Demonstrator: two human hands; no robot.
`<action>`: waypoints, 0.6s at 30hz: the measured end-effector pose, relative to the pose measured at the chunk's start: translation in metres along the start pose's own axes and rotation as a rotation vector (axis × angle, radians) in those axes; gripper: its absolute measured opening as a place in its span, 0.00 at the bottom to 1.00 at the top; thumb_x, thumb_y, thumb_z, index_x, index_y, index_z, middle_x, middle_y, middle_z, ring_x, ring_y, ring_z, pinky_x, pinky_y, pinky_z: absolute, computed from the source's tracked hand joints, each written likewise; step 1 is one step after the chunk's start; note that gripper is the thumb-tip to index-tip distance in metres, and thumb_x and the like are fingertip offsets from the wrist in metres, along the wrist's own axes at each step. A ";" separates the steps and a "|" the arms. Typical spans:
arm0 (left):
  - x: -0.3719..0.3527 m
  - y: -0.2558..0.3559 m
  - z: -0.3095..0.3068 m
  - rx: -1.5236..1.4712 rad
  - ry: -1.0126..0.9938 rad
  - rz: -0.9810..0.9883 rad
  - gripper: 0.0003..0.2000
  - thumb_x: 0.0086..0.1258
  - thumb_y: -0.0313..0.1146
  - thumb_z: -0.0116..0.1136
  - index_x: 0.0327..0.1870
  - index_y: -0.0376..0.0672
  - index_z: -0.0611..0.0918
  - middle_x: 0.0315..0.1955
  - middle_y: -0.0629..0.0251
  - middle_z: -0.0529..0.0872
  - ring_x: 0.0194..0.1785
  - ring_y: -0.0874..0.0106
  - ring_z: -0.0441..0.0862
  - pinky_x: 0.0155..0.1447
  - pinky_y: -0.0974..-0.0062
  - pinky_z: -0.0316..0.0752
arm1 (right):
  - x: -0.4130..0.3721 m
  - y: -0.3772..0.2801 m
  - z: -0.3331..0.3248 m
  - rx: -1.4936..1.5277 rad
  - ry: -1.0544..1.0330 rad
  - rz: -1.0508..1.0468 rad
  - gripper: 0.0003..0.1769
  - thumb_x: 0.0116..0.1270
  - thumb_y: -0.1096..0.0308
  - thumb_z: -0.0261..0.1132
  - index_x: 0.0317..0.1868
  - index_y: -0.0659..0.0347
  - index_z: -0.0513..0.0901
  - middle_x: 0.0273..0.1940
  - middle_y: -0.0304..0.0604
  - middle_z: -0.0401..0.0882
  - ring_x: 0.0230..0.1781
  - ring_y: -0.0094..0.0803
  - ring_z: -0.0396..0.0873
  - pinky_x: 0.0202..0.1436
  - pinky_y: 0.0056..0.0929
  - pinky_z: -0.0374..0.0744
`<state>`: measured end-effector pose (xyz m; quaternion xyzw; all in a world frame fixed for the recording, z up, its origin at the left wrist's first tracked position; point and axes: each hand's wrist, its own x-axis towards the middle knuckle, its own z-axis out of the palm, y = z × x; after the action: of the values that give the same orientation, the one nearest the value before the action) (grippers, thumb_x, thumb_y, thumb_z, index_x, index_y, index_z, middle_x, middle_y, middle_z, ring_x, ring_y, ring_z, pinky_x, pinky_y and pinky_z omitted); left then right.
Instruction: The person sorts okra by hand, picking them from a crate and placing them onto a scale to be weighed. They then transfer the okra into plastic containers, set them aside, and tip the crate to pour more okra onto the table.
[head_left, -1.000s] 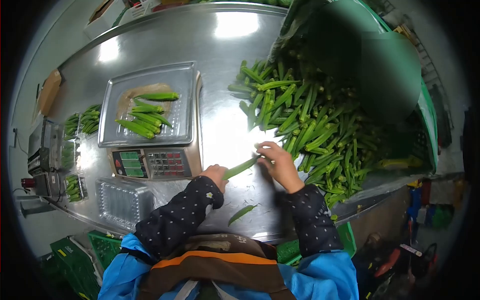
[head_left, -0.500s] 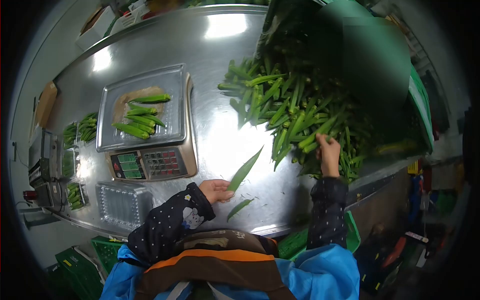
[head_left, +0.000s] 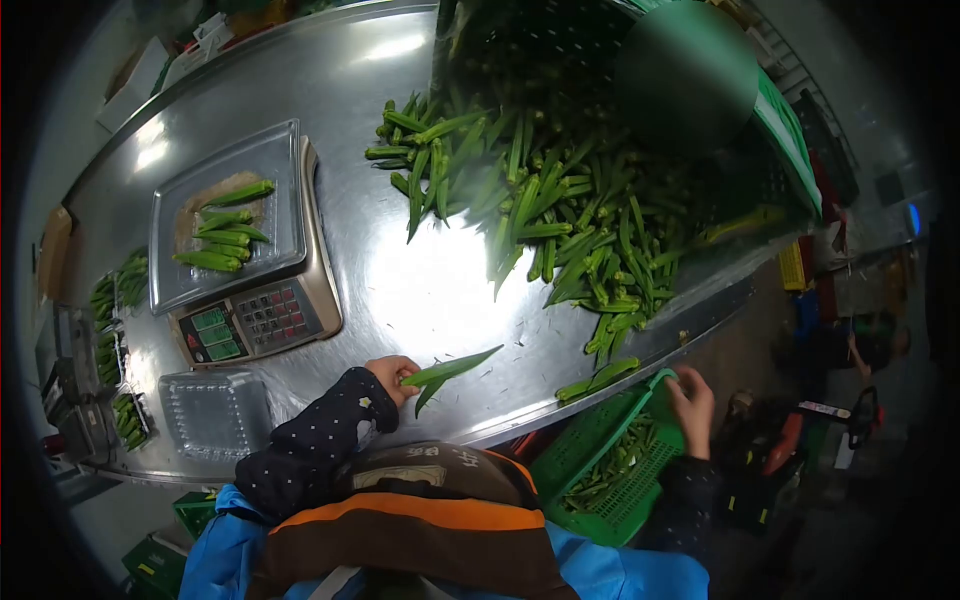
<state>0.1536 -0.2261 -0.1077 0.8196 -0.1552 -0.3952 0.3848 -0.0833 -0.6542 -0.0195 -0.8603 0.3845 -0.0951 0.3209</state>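
Note:
My left hand [head_left: 393,377] is closed on a long green okra pod [head_left: 455,366], whose tip points right over the steel table. A smaller okra pod [head_left: 428,396] shows just under it, right at my fingers. Beyond the table's front edge, my right hand [head_left: 692,400] hangs beside the rim of a green basket [head_left: 572,449], fingers apart and nothing visible in them. More okra [head_left: 628,452] lies inside that basket. A couple of okra pods [head_left: 598,380] rest at the table edge, close to my right hand. The large okra heap [head_left: 560,200] spreads across the table ahead.
A scale [head_left: 262,318] stands at left, bearing a clear plastic tray [head_left: 165,285] with several okra pods. In front of it sits an empty clear tray [head_left: 212,420]. Filled okra packs [head_left: 128,420] line the far left. A large green crate [head_left: 785,130] lies tipped behind the heap.
My right hand has left the okra heap and come down toward me, to the basket. My left hand has turned its pod flatter, now overlapping the smaller one. The view has shifted right.

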 end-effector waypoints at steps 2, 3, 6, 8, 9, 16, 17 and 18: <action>0.002 0.004 0.000 0.097 0.037 0.046 0.14 0.53 0.29 0.68 0.42 0.42 0.83 0.32 0.62 0.85 0.31 0.72 0.81 0.40 0.76 0.76 | 0.024 -0.044 0.067 0.126 -0.084 -0.057 0.13 0.58 0.69 0.66 0.44 0.63 0.79 0.26 0.41 0.79 0.26 0.21 0.75 0.28 0.25 0.73; 0.003 0.008 -0.003 0.182 -0.007 0.067 0.15 0.53 0.31 0.69 0.43 0.43 0.83 0.34 0.61 0.84 0.34 0.67 0.81 0.44 0.73 0.76 | 0.033 -0.077 0.096 0.062 -0.082 -0.084 0.12 0.59 0.66 0.67 0.40 0.63 0.79 0.22 0.42 0.78 0.21 0.23 0.75 0.25 0.26 0.71; 0.008 0.004 -0.009 0.408 -0.062 0.102 0.18 0.51 0.34 0.69 0.44 0.44 0.82 0.38 0.59 0.83 0.42 0.61 0.78 0.53 0.69 0.73 | 0.063 -0.110 0.176 -0.052 0.005 -0.187 0.14 0.58 0.65 0.68 0.33 0.65 0.73 0.23 0.49 0.80 0.20 0.33 0.79 0.22 0.33 0.72; 0.007 0.010 -0.013 0.546 -0.083 0.119 0.20 0.51 0.36 0.70 0.45 0.43 0.81 0.40 0.58 0.82 0.48 0.59 0.77 0.57 0.68 0.70 | 0.073 -0.126 0.199 -0.283 0.297 -0.353 0.15 0.57 0.67 0.67 0.34 0.64 0.68 0.27 0.53 0.78 0.23 0.42 0.79 0.26 0.37 0.73; 0.003 0.021 -0.014 0.497 0.067 0.197 0.22 0.50 0.37 0.70 0.47 0.42 0.80 0.42 0.56 0.81 0.50 0.59 0.75 0.59 0.67 0.68 | 0.075 -0.124 0.205 -0.204 0.259 -0.346 0.15 0.57 0.70 0.66 0.35 0.63 0.65 0.28 0.53 0.76 0.25 0.45 0.77 0.27 0.36 0.72; 0.053 0.083 0.014 -1.237 -0.159 -0.256 0.28 0.64 0.37 0.62 0.63 0.39 0.66 0.50 0.52 0.75 0.47 0.68 0.76 0.51 0.74 0.74 | 0.045 -0.176 0.195 0.354 -0.441 -0.394 0.12 0.56 0.70 0.68 0.28 0.62 0.71 0.22 0.36 0.74 0.18 0.18 0.74 0.25 0.19 0.72; 0.061 0.079 0.015 -1.242 -0.152 -0.254 0.28 0.64 0.37 0.62 0.63 0.39 0.66 0.50 0.52 0.75 0.47 0.68 0.76 0.51 0.74 0.74 | 0.061 -0.179 0.203 0.370 -0.283 -0.333 0.12 0.54 0.63 0.69 0.27 0.59 0.76 0.22 0.39 0.78 0.21 0.29 0.77 0.29 0.27 0.73; 0.075 0.069 0.019 -1.154 -0.157 -0.304 0.27 0.66 0.37 0.58 0.64 0.40 0.65 0.51 0.52 0.75 0.48 0.69 0.76 0.51 0.74 0.73 | 0.083 -0.183 0.207 0.405 -0.217 -0.271 0.13 0.57 0.64 0.68 0.30 0.61 0.74 0.22 0.42 0.78 0.20 0.32 0.76 0.27 0.31 0.73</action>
<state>0.1907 -0.3229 -0.1022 0.4596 0.1755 -0.5253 0.6943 0.1684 -0.5235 -0.0720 -0.8273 0.2026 -0.1194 0.5101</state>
